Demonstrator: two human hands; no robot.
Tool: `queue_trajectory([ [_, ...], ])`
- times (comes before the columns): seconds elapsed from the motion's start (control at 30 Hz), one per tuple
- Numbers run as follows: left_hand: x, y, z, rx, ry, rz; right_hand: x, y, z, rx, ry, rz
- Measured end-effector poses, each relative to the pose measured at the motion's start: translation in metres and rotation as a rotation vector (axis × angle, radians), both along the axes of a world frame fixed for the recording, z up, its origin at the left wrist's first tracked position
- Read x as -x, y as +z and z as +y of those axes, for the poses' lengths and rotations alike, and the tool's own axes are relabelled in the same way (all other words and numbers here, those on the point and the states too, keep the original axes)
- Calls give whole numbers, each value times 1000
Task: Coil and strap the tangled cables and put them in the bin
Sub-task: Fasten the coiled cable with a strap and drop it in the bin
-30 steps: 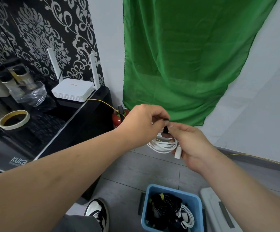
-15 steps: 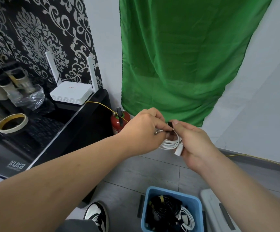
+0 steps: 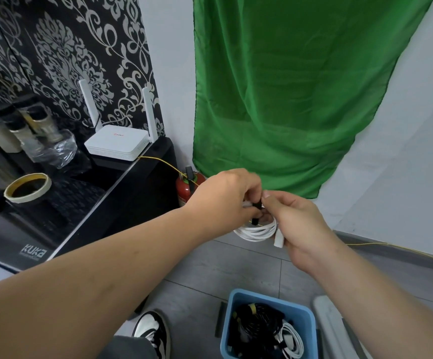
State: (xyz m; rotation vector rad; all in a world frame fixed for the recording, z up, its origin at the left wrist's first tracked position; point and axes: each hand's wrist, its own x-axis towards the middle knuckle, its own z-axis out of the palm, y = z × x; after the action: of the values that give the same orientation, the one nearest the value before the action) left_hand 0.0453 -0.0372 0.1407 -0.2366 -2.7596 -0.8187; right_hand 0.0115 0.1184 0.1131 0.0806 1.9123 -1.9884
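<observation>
A coiled white cable hangs between my two hands at chest height, above the floor. My left hand grips the top of the coil with curled fingers. My right hand pinches a black strap that wraps the coil, and the cable's white plug sticks out below its palm. Directly below, at the bottom edge of the view, stands a blue bin holding coiled black cables and a strapped white one.
A black cabinet at left carries a white router, a tape roll and jars. A red fire extinguisher stands by the wall under a green cloth. A thin yellow wire runs along the floor. My shoe is beside the bin.
Both hands have stayed together on the coil while the black strap has come further round it; the coil has shifted slightly and the view has tilted a little.
</observation>
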Motion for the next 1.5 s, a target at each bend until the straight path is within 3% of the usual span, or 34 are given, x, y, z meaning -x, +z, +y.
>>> queue_trajectory([
  [0.17,1,0,-4,157,-25,-78,-1,-2,-2,-57,58,39],
  [0.3,3,-2,-9,283,-7,-149,3,-1,-2,1,61,-77],
  [0.5,0,-6,-12,336,50,-212,4,-7,-1,-135,179,-204],
  [0.77,-1,-9,-9,136,5,-179,8,-3,1,54,164,-343],
  [1.07,1,-15,-15,-68,77,-303,7,-6,3,27,255,-237],
  [1.3,-9,-29,9,65,98,-389,-8,-13,18,-217,216,-62],
  [1.5,-36,-85,46,302,30,-624,-29,-62,50,-837,455,87],
])
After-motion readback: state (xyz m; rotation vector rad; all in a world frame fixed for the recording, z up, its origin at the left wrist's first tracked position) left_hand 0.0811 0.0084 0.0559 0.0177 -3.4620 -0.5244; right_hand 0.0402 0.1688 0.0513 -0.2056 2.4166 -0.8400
